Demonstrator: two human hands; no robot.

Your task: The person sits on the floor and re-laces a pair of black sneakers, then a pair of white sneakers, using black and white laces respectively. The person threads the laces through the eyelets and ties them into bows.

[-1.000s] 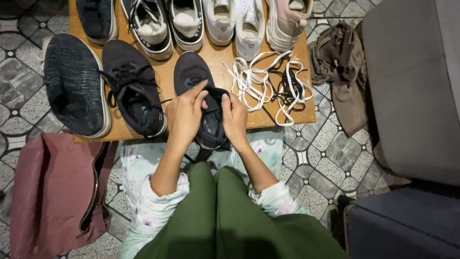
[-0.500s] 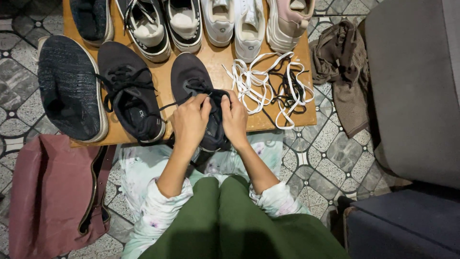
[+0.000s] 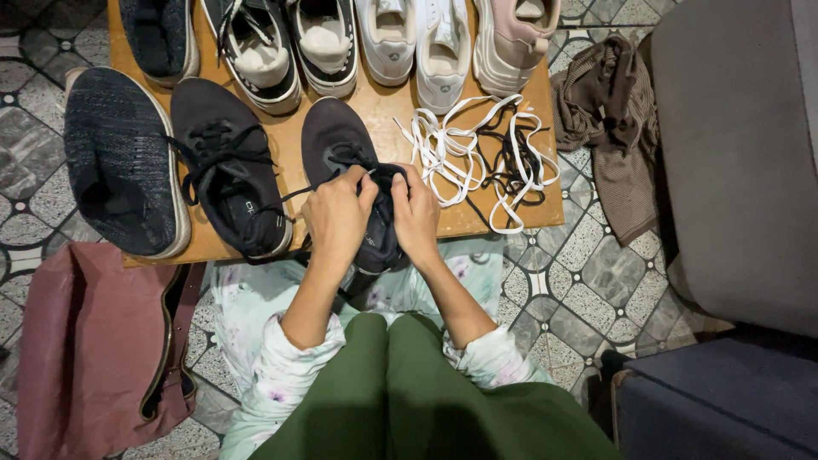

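1. Black sneaker under both hands. I read its long axis as running away from me, toe pointing up the board and slightly left, heel end toward my lap and hidden under the fingers.
2. Left hand: fingers curled, thumb and forefinger pinched on a black lace at the shoe's throat. The lace trails off to the left of this hand.
3. Right hand: fingers bent, gripping the shoe's collar on its right side. I cannot tell whether it also holds a lace.
4. The shoe lies on a wooden board, overhanging its near edge below the hands.
5. Just left of the left hand: a second black sneaker, laced, toe pointing the same way.
6. Further left: a dark knit shoe.
7. Right of the right hand, near but apart: a loose tangle of white and black laces.
8. Beyond the hands: a row of shoes at the board's far edge, among them a white pair.
9. Off the board: a brown cloth to the right, a maroon bag to the lower left.
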